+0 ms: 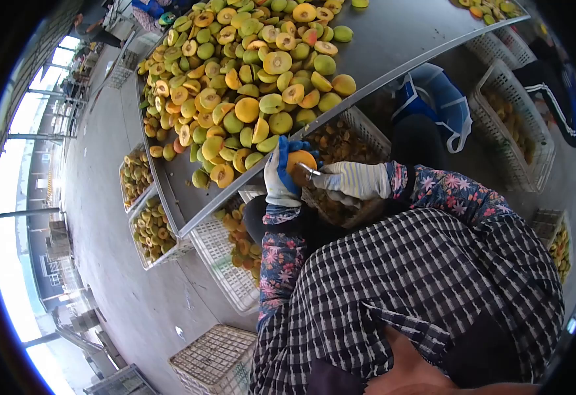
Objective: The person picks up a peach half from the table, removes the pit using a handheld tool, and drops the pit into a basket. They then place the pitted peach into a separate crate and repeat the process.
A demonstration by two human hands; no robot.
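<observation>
A black-and-white checked garment [426, 263] is seen nearest the camera, with floral sleeves worn at both arms. The left hand [281, 172], covered by a blue-and-white glove, is curled partly closed around a peach half [302, 159], which is gripped between thumb and fingers. By the right hand [352, 180], in a striped pale glove, a metal-tipped hand tool [310, 170] is gripped in a closed fist, its tip held at the fruit. Orange-yellow flesh is shown on the peach half; its lower part is partly hidden. It is held just beside the edge of the metal table [406, 41], above a crate [369, 126] filled with brownish scraps. On the table, green-to-yellow peaches [235, 92] are heaped, many cut open with orange flesh exposed.
</observation>
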